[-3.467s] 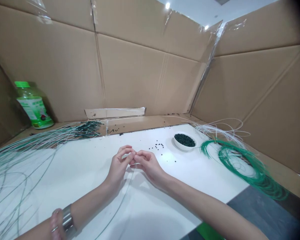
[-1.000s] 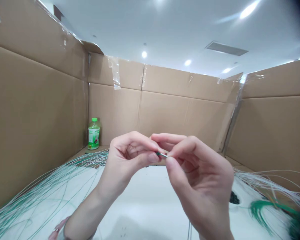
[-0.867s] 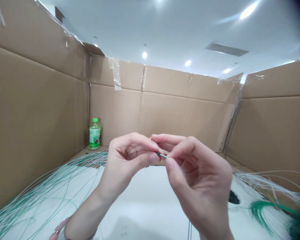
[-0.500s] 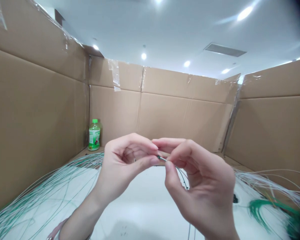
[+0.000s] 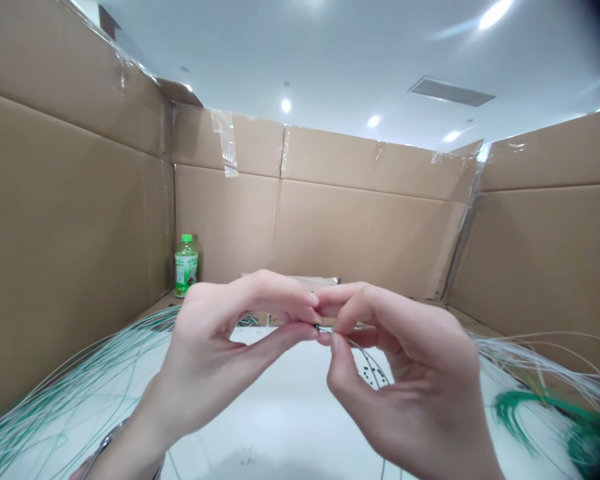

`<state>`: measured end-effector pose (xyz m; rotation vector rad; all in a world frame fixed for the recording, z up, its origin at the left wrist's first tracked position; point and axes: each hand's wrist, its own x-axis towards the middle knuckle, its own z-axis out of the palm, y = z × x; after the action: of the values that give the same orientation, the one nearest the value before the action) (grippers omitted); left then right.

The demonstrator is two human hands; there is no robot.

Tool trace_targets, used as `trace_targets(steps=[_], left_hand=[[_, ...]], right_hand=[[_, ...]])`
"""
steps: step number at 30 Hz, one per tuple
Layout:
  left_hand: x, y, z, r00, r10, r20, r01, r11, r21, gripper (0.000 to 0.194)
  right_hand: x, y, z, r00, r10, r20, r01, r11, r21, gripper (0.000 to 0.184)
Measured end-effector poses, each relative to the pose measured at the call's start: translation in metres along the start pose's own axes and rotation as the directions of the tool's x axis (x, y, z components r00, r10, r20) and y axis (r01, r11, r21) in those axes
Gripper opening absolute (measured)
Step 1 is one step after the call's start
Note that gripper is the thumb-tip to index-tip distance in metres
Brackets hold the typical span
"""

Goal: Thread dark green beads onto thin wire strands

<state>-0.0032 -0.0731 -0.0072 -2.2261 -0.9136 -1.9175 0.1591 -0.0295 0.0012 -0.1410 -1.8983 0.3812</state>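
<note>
My left hand (image 5: 225,360) is raised in front of the head camera, thumb and fingers closed in a pinch on a tiny dark green bead-like piece (image 5: 317,327). Facing it, my right hand (image 5: 415,380) pinches a thin pale wire (image 5: 326,330) whose end meets the dark piece. Whether the wire passes through the piece is too small to tell. The fingertips of both hands nearly touch. Behind my right thumb the wire curves down across the palm opening and shows again below the hand.
A white tabletop (image 5: 275,407) lies below, with several dark bits (image 5: 373,373) on it. Loose green and white wires (image 5: 90,373) spread at left. White wires (image 5: 540,353) and a green wire coil (image 5: 515,407) are at right. A green-capped bottle (image 5: 187,267) stands by cardboard walls (image 5: 330,220).
Since the oldest frame, both hands have risen from low over the table toward the camera, and the view has tilted up. Lately my left hand has turned slightly leftward; the pinch stays.
</note>
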Motion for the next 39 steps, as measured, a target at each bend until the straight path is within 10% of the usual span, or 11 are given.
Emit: trace_targets(steps=[15, 25, 34, 39], left_hand=[[0.003, 0.013, -0.005, 0.968, 0.140, 0.208, -0.212, 0.901, 0.378, 0.023], [0.002, -0.003, 0.001, 0.998, 0.030, -0.052, -0.019, 0.978, 0.208, 0.024], [0.004, -0.005, 0.006, 0.999, 0.006, -0.046, 0.004, 0.979, 0.205, 0.018], [0.003, -0.007, 0.010, 0.994, 0.060, -0.096, -0.027, 0.948, 0.317, 0.021]], right_hand=[[0.000, -0.004, -0.005, 0.990, 0.051, 0.135, -0.020, 0.975, -0.220, 0.016], [0.006, 0.006, -0.014, 0.978, 0.162, 0.133, -0.166, 0.986, 0.023, 0.013], [0.012, 0.016, -0.008, 0.957, 0.240, 0.164, -0.260, 0.959, 0.112, 0.006], [0.010, 0.016, -0.018, 0.940, 0.289, 0.179, -0.271, 0.955, -0.117, 0.010]])
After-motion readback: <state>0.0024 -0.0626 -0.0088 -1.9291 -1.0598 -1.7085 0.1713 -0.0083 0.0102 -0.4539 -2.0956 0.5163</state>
